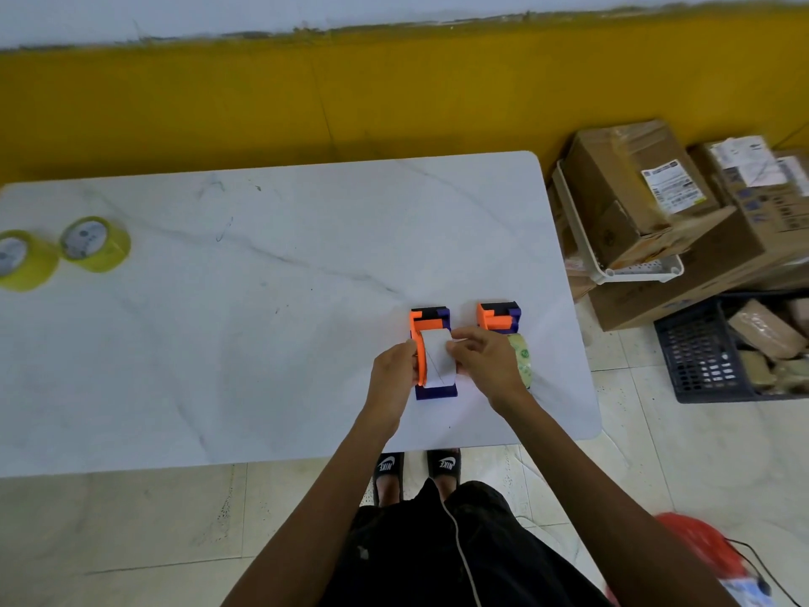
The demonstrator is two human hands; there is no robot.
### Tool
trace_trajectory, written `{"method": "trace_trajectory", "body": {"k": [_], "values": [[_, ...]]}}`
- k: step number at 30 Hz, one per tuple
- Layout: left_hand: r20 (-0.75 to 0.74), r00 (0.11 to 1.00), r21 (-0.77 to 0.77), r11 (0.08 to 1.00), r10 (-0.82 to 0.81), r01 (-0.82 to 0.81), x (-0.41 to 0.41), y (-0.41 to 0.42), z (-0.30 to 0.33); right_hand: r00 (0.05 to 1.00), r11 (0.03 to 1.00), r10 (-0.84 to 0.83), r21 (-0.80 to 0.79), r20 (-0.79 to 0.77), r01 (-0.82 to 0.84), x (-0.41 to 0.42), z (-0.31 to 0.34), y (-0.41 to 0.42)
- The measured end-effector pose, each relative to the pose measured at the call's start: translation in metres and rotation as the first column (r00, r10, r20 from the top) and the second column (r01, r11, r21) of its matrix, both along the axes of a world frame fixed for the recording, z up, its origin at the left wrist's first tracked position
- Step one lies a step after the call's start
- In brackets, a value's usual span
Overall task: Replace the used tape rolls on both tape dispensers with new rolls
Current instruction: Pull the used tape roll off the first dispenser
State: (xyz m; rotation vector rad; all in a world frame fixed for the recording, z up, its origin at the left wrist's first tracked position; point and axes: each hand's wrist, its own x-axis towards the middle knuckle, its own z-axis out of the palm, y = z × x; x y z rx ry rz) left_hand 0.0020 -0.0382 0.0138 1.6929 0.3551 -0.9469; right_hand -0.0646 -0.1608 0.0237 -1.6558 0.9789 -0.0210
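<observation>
At lower centre, the left dispenser (431, 350) is gripped by the left hand (391, 378) while its spent white core (437, 359) is pinched by the right hand (481, 363), seemingly for removal; new rolls (94, 244) wait at far left.

Even, diffuse daylight fills the scene, bright without hard glare. The white marble table (262, 265) reflects softly, and only a faint shadow falls beneath the forearms. Wide-angle distortion bows the table's edges and the yellow wall (306, 102). The yellow tape rolls (94, 244) at far left look smeared, perhaps from motion blur.
</observation>
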Motion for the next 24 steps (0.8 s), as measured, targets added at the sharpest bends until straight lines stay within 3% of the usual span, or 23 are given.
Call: {"method": "trace_trajectory", "body": {"k": [9, 24], "values": [[-0.011, 1.0, 0.039, 0.999, -0.019, 0.019, -0.003, 0.003, -0.005, 0.998, 0.997, -0.052, -0.064, -0.045, 0.049, -0.01, 0.001, -0.017], [-0.026, 0.996, 0.092, 0.991, -0.09, 0.092, -0.013, 0.011, -0.028, 0.99, 0.991, -0.137, 0.01, -0.024, 0.137, -0.012, 0.008, -0.024]]}}
